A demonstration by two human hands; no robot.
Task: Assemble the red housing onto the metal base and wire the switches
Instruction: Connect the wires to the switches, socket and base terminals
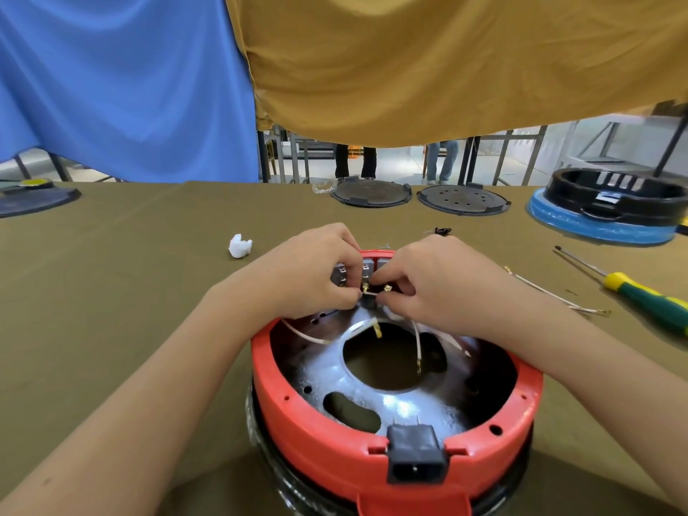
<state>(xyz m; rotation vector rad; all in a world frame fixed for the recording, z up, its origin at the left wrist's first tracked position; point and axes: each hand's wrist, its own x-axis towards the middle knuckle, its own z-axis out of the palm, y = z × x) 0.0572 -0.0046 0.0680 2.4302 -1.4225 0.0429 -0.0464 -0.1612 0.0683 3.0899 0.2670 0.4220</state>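
— Far left of the desk (111, 262)?
— A dark flat disc (33, 199) with a yellow spot, at the back edge. Further in, a crumpled white wad (240, 246), lying well apart from the left hand (312, 271).
— And the middle?
— Red housing (320, 441) seated over the metal base (372, 396), open side up, close to the near edge. Black power socket (415, 456) clipped into the near rim. Shiny plate inside, with a large round hole and a smaller oval one.
— Hands?
— Both at the far rim of the housing, close together, almost touching. Left hand curled, fingertips pinching a brass terminal (366, 291) on a white wire (357, 325) just below the grey switches (353, 273). Right hand (428, 281) curled too, fingertips at the same cluster, beside another brass tab; cannot tell exactly what is gripped there, though a pinch on something small looks likely.
— Loose leads?
— Several white wires draped across the plate under the wrists, two ending in brass connectors hanging over the round hole.
— Right of that?
— Spare white leads (554, 292) on the cloth, then a screwdriver (629, 288) with a yellow-and-green handle, lying slantwise. Behind, two dark round plates (417, 197) side by side, a small black clip (443, 230), and at the far right a black housing on a blue base (603, 210).
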